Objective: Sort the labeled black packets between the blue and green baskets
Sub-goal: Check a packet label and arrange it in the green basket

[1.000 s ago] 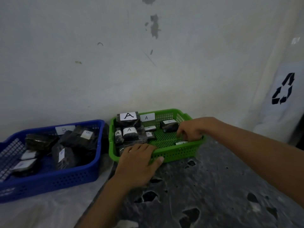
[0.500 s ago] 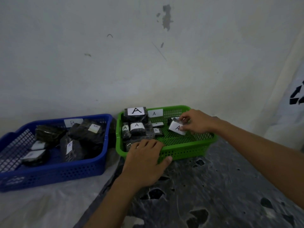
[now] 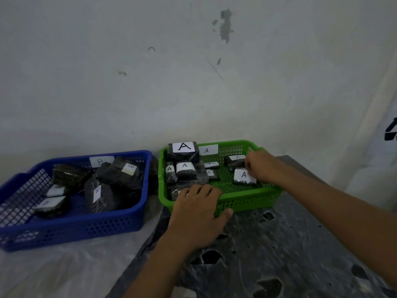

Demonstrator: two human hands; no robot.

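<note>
**B packets on the left, A packets on the right**

Blue basket (image 3: 86,224) sits on the left with a "B" tag on its back wall and about five black packets, three showing a readable B. Left hand (image 3: 197,214) grips the front rim of the green basket (image 3: 253,198), tagged "A". About seven A-labelled packets sit inside. Right hand (image 3: 263,166) pinches one A packet (image 3: 243,176) resting on the basket floor.

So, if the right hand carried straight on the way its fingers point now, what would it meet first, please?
Probably the packet labelled A that the right hand already touches on the green basket floor; beyond it, the stacked A packets. Depth is uncertain.
</note>
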